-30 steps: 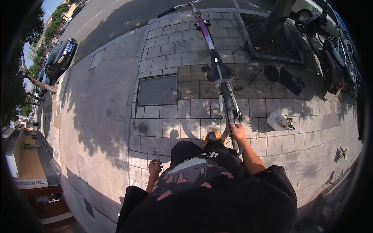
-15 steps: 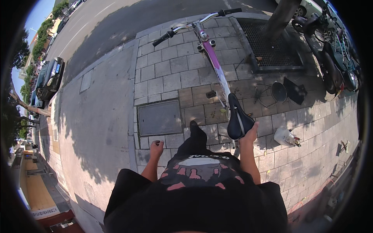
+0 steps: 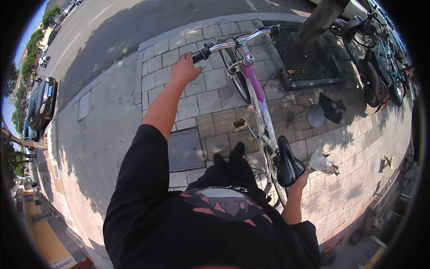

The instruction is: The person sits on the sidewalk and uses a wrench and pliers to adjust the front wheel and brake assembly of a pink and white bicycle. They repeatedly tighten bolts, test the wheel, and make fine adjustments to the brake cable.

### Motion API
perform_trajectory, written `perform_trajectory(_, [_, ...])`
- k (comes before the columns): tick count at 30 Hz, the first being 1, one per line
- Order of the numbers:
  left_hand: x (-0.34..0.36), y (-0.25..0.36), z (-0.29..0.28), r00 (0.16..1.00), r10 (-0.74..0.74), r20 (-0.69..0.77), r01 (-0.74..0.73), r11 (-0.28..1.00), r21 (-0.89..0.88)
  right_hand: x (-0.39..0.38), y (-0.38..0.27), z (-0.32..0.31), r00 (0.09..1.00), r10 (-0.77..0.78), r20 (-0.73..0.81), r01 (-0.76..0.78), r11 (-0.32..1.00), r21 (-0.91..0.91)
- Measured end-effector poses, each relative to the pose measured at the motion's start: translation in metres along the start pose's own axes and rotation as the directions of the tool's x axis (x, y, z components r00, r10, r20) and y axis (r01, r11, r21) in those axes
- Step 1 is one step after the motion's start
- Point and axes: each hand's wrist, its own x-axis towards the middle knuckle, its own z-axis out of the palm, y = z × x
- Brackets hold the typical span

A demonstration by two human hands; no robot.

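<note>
A white and purple bicycle [image 3: 257,92] stands in front of me, a little to the right, its handlebar [image 3: 225,45] at the far end and its black saddle [image 3: 290,162] close to me. My left hand [image 3: 185,69] is stretched out at the left handlebar grip [image 3: 202,53], fingers extended and thumb apart, not wrapped round it. Whether the palm touches the grip I cannot tell. At the saddle's rear right edge, my right hand [image 3: 303,177] grips it, with most fingers hidden beneath.
A white bucket [image 3: 321,163] with tools stands right of the saddle. Beyond it are a round pan-like object [image 3: 315,115] and a dark flat sheet [image 3: 332,108]. A tree trunk [image 3: 320,22] rises from a metal grate [image 3: 309,58]. Parked motorbikes [image 3: 374,67] line the right.
My left hand has swung forward from beside my body to the left grip. The handlebar has turned and the bicycle tilts differently. My right hand stays on the saddle.
</note>
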Motion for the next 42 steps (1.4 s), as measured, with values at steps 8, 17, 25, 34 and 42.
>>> perform_trajectory(8, [0.047,-0.006,-0.005,0.952,0.107,0.287,-0.119,0.992,0.027,-0.012,-0.017,-0.020,0.998,0.064,-0.016,-0.064,0.998,-0.026])
perform_trajectory(17, [0.031,0.058,-0.025,0.884,0.199,0.424,-0.211,0.977,-0.017,-0.034,-0.018,-0.093,0.990,0.137,-0.032,-0.134,0.987,0.090])
perform_trajectory(25, [0.017,0.069,-0.021,0.864,0.347,0.365,-0.338,0.937,-0.091,-0.016,-0.010,-0.131,0.685,-0.474,-0.553,-0.059,0.721,-0.690])
perform_trajectory(34, [-0.012,0.109,-0.031,0.874,0.285,0.393,-0.332,0.942,0.055,-0.022,-0.018,-0.162,0.632,-0.519,-0.575,-0.181,0.623,-0.761])
perform_trajectory(42, [-0.043,0.113,-0.018,0.922,0.327,0.206,-0.348,0.935,0.073,0.034,-0.031,-0.197,0.679,-0.454,-0.577,-0.276,0.570,-0.774])
